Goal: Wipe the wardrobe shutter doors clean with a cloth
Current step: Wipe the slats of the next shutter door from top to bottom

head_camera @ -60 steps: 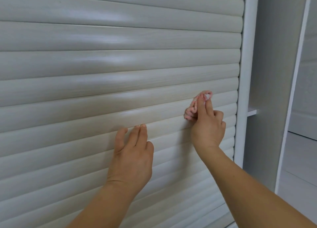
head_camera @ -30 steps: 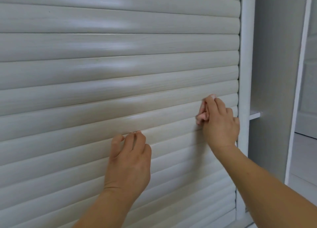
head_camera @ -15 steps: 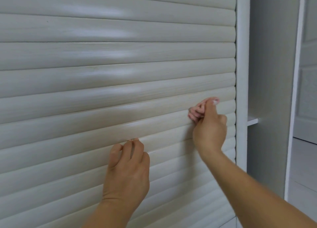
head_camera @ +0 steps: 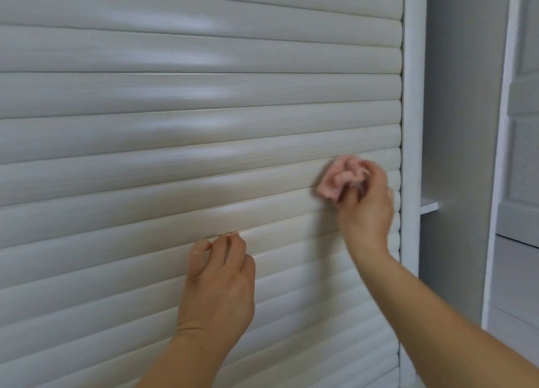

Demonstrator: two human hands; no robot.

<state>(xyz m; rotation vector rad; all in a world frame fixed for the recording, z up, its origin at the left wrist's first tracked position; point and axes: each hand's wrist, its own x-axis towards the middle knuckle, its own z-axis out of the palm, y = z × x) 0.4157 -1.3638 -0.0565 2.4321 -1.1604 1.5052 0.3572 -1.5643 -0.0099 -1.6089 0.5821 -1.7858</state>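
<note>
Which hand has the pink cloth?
The right hand, the one nearer the white frame. Its fingers are curled round the pink cloth against the shutter. The left hand holds nothing; it just touches the slats lower down.

One white roller shutter door of rounded horizontal slats (head_camera: 175,101); one crumpled pink cloth (head_camera: 339,180); two bare hands, the left hand (head_camera: 218,282) and the right hand (head_camera: 366,209); one white upright frame post (head_camera: 411,96); one small white shelf edge (head_camera: 428,206).
</note>
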